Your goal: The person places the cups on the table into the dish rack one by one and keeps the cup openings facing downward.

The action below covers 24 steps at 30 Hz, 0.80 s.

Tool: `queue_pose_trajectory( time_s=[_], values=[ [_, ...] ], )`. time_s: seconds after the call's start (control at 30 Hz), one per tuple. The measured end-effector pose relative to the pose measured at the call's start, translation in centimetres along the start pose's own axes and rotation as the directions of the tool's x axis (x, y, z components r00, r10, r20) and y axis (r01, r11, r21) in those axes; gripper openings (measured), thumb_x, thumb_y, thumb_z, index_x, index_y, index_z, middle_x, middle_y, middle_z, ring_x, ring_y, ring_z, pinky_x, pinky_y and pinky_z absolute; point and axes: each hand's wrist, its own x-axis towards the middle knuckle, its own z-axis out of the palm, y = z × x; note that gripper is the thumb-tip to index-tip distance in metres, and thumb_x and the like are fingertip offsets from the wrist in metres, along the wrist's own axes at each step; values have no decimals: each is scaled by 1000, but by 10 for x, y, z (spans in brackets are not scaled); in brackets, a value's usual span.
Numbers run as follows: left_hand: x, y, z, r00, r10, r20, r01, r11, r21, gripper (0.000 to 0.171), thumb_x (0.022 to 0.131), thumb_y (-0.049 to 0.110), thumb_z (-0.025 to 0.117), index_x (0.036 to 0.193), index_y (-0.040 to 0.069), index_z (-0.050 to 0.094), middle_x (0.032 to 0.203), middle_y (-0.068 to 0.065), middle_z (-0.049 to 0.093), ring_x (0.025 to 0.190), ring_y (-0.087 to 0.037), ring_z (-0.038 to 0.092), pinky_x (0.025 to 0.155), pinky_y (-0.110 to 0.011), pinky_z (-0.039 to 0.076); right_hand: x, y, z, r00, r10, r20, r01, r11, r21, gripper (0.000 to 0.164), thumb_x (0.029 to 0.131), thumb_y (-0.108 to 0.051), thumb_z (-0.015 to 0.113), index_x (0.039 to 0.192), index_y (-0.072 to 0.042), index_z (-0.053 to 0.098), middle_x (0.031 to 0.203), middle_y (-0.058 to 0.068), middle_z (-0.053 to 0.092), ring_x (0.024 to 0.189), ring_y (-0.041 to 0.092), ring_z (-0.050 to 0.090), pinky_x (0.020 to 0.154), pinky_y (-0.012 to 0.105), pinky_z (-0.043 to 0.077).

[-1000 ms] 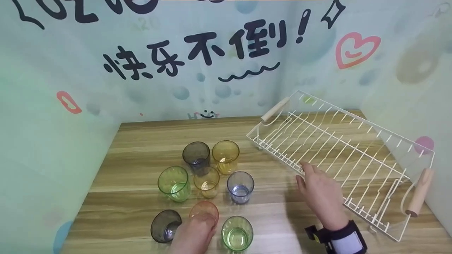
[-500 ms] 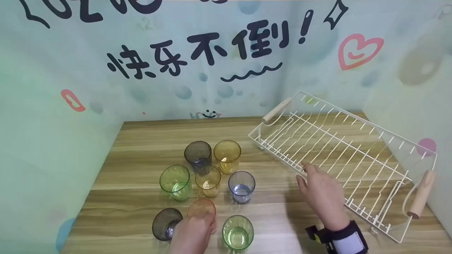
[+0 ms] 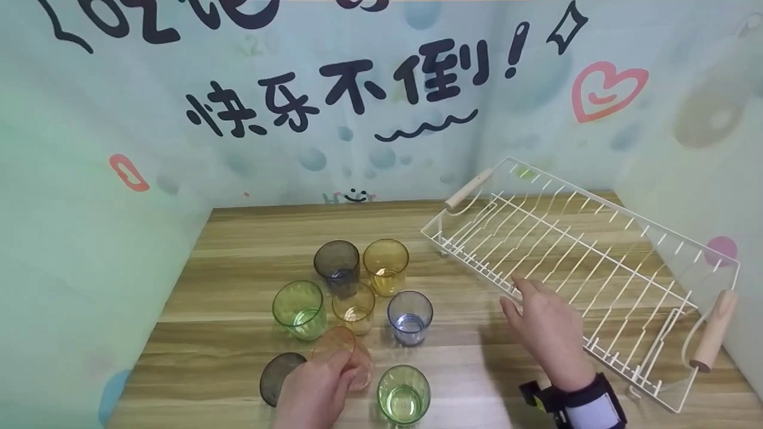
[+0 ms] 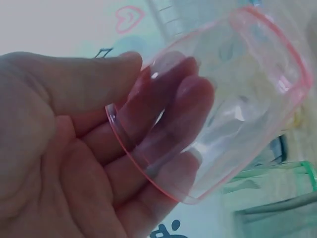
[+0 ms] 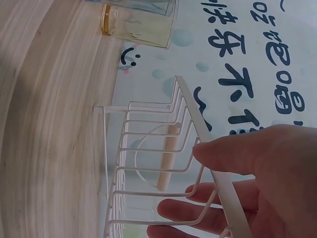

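Note:
In the head view my left hand (image 3: pixel 315 384) holds a clear pink drinking glass (image 3: pixel 337 343) near its rim, the glass tilted. The left wrist view shows the thumb outside the pink glass (image 4: pixel 247 119) and several fingers seen through its wall. My right hand (image 3: pixel 549 330) is at the near long side of a white wire dish rack (image 3: pixel 602 249). In the right wrist view, the thumb lies against the rack's top rail (image 5: pixel 200 116) and the fingers reach past its other side. A grey glass (image 3: pixel 277 381) is partly hidden behind the left hand.
Several tinted glasses stand close around the left hand: a green glass (image 3: pixel 404 398), a blue glass (image 3: pixel 411 322), another green glass (image 3: pixel 299 310), a small amber glass (image 3: pixel 354 307), a yellow glass (image 3: pixel 386 268) and a dark glass (image 3: pixel 336 262). A printed cloth (image 3: pixel 268 155) backs the wooden table (image 3: pixel 250 238).
The left hand has tilted the pink glass and shifted it slightly left and up in view. The right hand stays at the rack. The head view has moved slightly.

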Motion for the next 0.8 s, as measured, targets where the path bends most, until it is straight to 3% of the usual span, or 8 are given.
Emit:
queue_pose_trajectory(
  time_s=[0.17,0.33,0.57,0.7,0.8],
  values=[
    [2,1,-10,999,16,-41,-18,999,-43,8,81,21,64,80,22,56,73,10,59,69,-9,60,55,-27,47,0,-1,-2,1000,-5,-21,5,1000,-15,47,81,-38,62,117,-9,57,106,17,65,51,19,53,30,18,26],
    [5,2,-16,993,-19,-116,16,999,-31,6,82,23,64,81,23,58,75,11,60,68,-9,61,54,-26,47,0,-3,-3,1000,-1,-16,1,1000,-14,48,80,-40,63,118,-10,57,109,17,64,53,20,55,30,18,26],
    [13,6,-18,961,-58,-270,40,997,-71,7,80,21,67,80,19,60,74,11,61,67,-4,59,58,-23,49,0,-5,-7,1000,11,-10,-11,1000,-24,48,80,-41,62,117,-12,58,111,16,64,50,19,52,30,19,26],
    [20,11,-20,942,-58,-331,14,991,-135,9,79,20,68,79,17,59,72,9,60,66,-3,56,60,-20,49,-1,-7,-11,1000,12,-9,-12,1000,4,48,81,-41,61,117,-11,58,110,17,64,44,14,43,30,20,27],
    [26,14,-19,940,-66,-334,-12,974,-227,9,81,17,67,80,15,58,73,8,61,68,-3,59,63,-18,52,-3,-10,-14,998,-11,-55,14,999,42,47,80,-38,64,116,-9,58,110,17,64,55,22,55,44,31,46]
  ],
)
